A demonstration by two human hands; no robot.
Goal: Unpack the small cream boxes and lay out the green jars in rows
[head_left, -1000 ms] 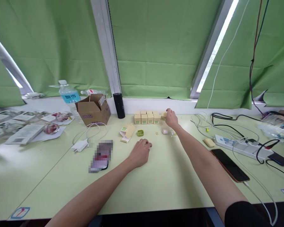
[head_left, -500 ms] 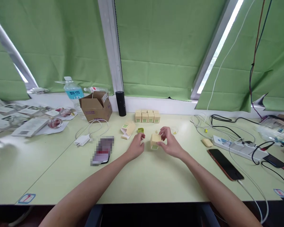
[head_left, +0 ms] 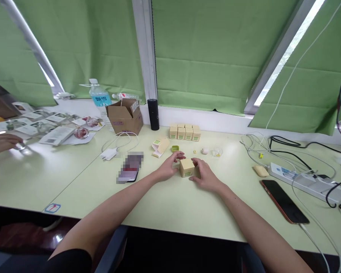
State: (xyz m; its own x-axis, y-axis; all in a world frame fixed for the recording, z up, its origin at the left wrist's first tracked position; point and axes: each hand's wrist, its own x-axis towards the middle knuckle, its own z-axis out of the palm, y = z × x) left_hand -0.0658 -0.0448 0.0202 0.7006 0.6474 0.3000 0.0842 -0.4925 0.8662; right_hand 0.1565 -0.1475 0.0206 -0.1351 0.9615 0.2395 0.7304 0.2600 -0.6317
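Observation:
A small cream cardboard box (head_left: 186, 168) with a green-edged label stands upright on the table between my two hands. My left hand (head_left: 168, 167) is at its left side, fingers curved and apart, fingertips near the back left edge. On the other side my right hand (head_left: 205, 174) has thumb and fingers spread around the right side of the box; whether they touch it I cannot tell. Beyond the hands are an opened cream carton (head_left: 160, 147), a small olive-green tray (head_left: 175, 148), a tiny yellow piece (head_left: 194, 151), a pale pink rounded item (head_left: 205, 151) and a clear plastic piece (head_left: 216, 152).
Several matching small boxes (head_left: 185, 132) stand in rows near the wall. A black cylinder (head_left: 153, 114) and a brown carton (head_left: 125, 117) are farther left. Phones lie at left (head_left: 130, 168) and right (head_left: 284, 201), near a power strip (head_left: 301, 182). Another person's hand (head_left: 4, 143) is far left.
The box has gone from tilted in my right hand to upright on the table. My left hand has come closer to it. The view has swung left, and another person's hand shows more.

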